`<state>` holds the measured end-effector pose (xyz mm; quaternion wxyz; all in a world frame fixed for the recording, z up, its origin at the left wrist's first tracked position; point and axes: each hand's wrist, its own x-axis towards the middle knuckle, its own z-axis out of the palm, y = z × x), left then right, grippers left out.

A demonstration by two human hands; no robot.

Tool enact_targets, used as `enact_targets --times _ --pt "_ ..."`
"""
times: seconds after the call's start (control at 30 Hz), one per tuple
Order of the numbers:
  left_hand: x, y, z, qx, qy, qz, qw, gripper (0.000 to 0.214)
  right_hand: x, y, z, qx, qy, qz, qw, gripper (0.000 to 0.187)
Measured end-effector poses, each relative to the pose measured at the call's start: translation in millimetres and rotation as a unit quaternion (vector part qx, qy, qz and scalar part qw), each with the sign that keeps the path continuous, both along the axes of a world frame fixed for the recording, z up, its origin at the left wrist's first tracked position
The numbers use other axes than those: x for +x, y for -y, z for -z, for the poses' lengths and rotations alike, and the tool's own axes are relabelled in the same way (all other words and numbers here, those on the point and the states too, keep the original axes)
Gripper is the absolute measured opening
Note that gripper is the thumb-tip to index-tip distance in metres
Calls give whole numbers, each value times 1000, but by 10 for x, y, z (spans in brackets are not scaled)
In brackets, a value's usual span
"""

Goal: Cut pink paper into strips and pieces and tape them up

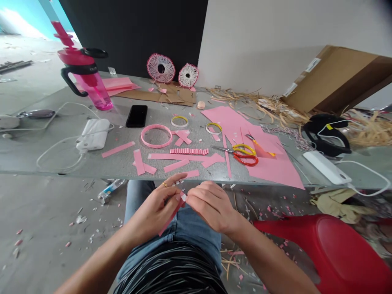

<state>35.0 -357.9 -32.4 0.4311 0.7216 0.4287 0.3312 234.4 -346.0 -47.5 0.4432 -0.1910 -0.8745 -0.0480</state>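
Just in front of the table edge, my left hand [167, 202] pinches a pink paper strip [168, 223] whose lower end hangs down over my lap. A small white patch shows at the strip's upper end. My right hand [211, 204] is closed at that same end, its fingertips together against the white patch. On the table above my hands lie several cut pink strips [176, 165] and a row of small folded pink pieces [189, 151]. A pink paper ring [156, 136] sits behind them to the left. Red and yellow handled scissors [245, 155] rest to the right.
Pink sheets [275, 157] spread over the table's right half, near a white power bank [327, 166]. Two tape rolls [179, 121], a black phone [136, 116], a pink bottle [88, 77] and a white charger [93, 134] stand or lie further back. A red stool [346, 245] is at my right.
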Motion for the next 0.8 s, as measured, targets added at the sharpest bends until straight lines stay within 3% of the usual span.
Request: enact_targets --times 0.13,0.8 --pt "0 19 17 3 -9 28 1000 34 18 17 5 21 2 -4 1000 18" --pt "-37 70 35 -8 -27 43 999 24 61 39 -1 31 33 -9 999 20"
